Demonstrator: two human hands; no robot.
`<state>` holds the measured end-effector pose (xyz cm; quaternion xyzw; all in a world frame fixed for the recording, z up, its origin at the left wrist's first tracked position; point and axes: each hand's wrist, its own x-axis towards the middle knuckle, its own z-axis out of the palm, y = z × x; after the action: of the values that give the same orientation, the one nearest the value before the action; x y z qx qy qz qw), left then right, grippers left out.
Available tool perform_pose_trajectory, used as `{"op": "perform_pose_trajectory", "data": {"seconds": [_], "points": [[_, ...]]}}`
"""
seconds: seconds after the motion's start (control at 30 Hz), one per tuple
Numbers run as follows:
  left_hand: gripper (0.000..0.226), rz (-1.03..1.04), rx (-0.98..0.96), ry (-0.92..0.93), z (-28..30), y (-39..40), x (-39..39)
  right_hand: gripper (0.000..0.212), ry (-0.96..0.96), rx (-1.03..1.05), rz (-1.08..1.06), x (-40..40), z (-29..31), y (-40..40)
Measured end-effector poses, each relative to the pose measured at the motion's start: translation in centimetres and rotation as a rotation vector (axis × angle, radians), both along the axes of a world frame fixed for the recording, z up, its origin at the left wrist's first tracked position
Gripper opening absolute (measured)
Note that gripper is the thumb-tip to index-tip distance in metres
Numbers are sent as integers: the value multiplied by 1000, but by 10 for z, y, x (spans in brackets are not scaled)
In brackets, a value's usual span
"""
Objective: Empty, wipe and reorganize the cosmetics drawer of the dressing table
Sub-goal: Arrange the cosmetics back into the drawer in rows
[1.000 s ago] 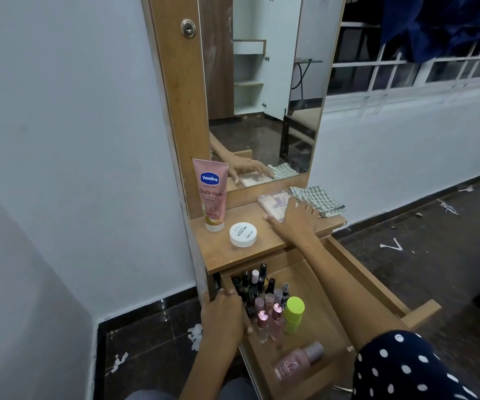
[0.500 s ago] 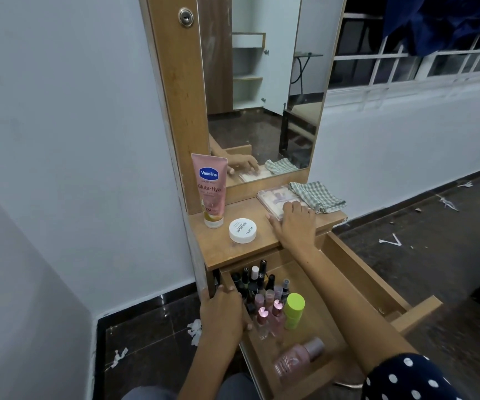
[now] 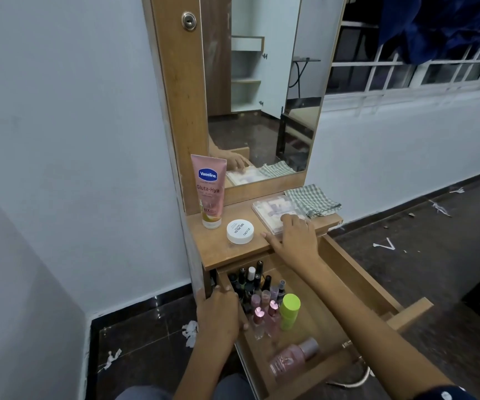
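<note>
Right hand [image 3: 296,241], fingers relaxed, is pulling back off the palette [image 3: 276,210] at 12 o'clock, emptying ongoing; left hand [image 3: 221,313] is still gripping the drawer [image 3: 357,272] wall at 7.

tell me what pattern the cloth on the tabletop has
The cloth has a grey-green and white check, seen in the head view.

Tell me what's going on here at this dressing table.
A person is partway through emptying the cosmetics drawer, which is pulled open. The right hand rests on a flat palette case on the tabletop, beside a checked cloth, a white jar and a standing Vaseline tube. The left hand holds the drawer's left edge. Nail polish bottles, a green-capped bottle and a pink bottle are in the drawer.
</note>
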<state>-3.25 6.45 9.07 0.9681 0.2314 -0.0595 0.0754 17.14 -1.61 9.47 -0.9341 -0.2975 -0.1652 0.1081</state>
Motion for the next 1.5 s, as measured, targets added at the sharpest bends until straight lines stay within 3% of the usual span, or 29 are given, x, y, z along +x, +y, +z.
{"op": "perform_pose_trajectory", "data": {"seconds": [0.13,0.3,0.57,0.77,1.07,1.5], "points": [[49,9,-3,-4,2,0,1,76,106,198,-45,8,7,-12],[51,7,33,14,3,-1,2,90,241,204,-141,14,11,-5],[53,0,43,17,-4,3,5,90,242,179,-210,2,5,-5],[49,-7,50,8,-5,3,5,106,340,183,-178,-4,7,-15],[49,11,65,18,-3,1,6,96,475,141,-128,12,27,3],[51,30,59,24,0,-2,6,84,438,192,-103,-14,41,-43]]}}
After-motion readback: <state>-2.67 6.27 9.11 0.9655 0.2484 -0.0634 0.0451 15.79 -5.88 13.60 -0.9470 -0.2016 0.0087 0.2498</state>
